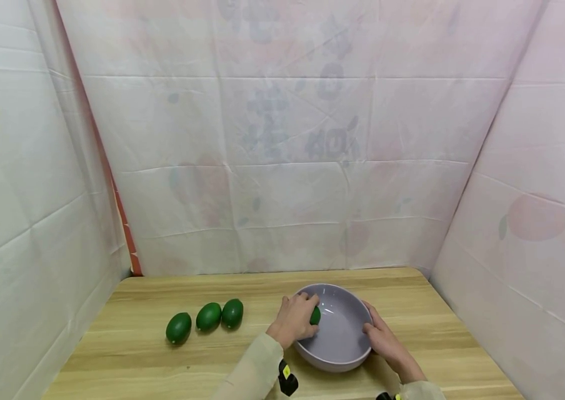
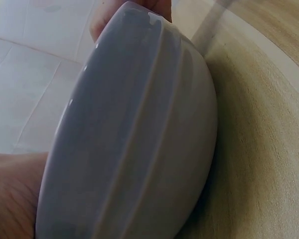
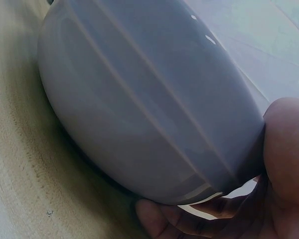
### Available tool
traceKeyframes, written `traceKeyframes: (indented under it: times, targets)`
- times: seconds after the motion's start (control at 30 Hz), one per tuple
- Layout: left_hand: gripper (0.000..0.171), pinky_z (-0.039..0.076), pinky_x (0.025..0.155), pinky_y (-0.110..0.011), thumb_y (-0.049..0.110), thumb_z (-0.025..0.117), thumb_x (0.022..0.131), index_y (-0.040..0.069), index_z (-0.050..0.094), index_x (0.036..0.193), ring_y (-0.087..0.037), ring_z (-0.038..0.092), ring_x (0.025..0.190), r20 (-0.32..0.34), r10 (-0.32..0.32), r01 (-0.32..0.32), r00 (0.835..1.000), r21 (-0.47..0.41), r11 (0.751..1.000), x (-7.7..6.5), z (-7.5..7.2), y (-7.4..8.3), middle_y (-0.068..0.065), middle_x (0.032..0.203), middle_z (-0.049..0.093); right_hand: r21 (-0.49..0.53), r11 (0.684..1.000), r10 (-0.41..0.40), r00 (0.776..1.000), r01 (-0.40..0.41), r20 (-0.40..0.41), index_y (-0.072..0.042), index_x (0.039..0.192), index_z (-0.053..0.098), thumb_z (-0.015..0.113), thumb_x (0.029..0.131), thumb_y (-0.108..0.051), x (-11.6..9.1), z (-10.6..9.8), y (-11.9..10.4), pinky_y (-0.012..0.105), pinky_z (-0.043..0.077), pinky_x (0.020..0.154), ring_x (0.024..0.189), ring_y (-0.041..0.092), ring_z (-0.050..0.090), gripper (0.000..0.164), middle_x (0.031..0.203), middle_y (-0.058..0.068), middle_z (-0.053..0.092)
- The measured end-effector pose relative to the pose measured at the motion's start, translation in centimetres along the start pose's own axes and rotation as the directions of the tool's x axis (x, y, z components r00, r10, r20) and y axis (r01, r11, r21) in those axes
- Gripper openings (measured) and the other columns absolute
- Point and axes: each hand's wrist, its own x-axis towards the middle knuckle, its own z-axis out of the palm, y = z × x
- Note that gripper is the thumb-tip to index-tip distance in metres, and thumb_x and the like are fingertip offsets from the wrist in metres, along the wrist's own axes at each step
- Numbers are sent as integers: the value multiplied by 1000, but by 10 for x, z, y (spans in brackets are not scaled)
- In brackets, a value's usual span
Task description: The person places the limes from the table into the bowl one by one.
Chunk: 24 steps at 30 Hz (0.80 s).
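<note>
A wide lavender-grey bowl (image 1: 339,333) stands on the wooden table. My left hand (image 1: 294,319) reaches over its left rim and grips a dark green lime (image 1: 315,315) just inside. The hand covers most of this lime. At the right side, my right hand (image 1: 384,339) holds the bowl, thumb over the rim and fingers outside. The right wrist view shows those fingers (image 3: 189,219) curled under the bowl's ribbed wall (image 3: 149,109). From the left wrist, the bowl's outer wall (image 2: 134,119) hides the lime and the left fingertips.
Left of the bowl, three more limes lie in a loose row: a left one (image 1: 179,328), a middle one (image 1: 209,316) and a right one (image 1: 233,313). The wooden table (image 1: 132,361) is bordered by pale hanging sheets (image 1: 287,194) at the back and both sides.
</note>
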Motion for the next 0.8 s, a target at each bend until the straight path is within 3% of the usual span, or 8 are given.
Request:
traceKeyframes:
  times: [0.4, 0.8]
  targets:
    - [48, 51, 89, -41, 42, 82, 83, 26, 64, 125, -18, 65, 104, -30, 24, -24, 999, 0, 1000, 0, -3, -1, -2, 122, 68, 6, 1000, -8, 1000, 8, 5, -5, 159, 19, 33, 96, 2, 0, 0, -1, 49, 58, 84, 124, 47, 53, 66, 160, 35, 21]
    - [46, 51, 102, -44, 43, 70, 93, 25, 60, 134, -20, 64, 121, -136, 88, -84, 987, 36, 996, 2, -14, -4, 0, 133, 66, 5, 1000, -3, 1000, 3, 7, -6, 160, 19, 33, 95, 2, -1, 0, -1, 47, 58, 84, 127, 47, 51, 67, 161, 34, 21]
